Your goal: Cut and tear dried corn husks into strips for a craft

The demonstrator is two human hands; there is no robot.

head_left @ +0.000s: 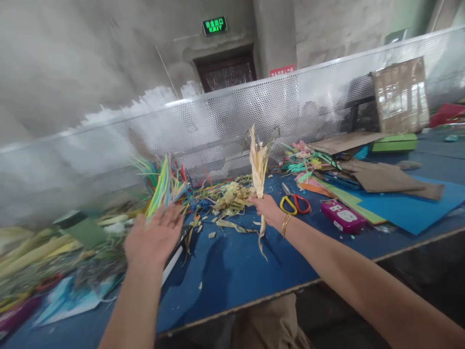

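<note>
My right hand (268, 209) is closed around a bundle of dry corn husks (258, 167), held upright above the blue table (232, 271). Pale husk tips fan out at its top, and a thin tail hangs below the fist. My left hand (155, 232) is open, palm up with fingers stretched out, and holds nothing. It is in front of a bunch of coloured strips (165, 184), yellow, green and pink. Scissors (295, 203) with one yellow and one red handle lie just right of my right hand. Behind both hands is a heap of husk scraps (232, 198).
A purple power strip (342, 216) lies at the right, near blue paper (395, 206) and brown cardboard (385, 175). Coloured pipe-cleaner-like stems (308, 162) are piled behind. On the left is blurred clutter with a green box (82, 230). A perforated metal screen (218, 126) borders the table's back.
</note>
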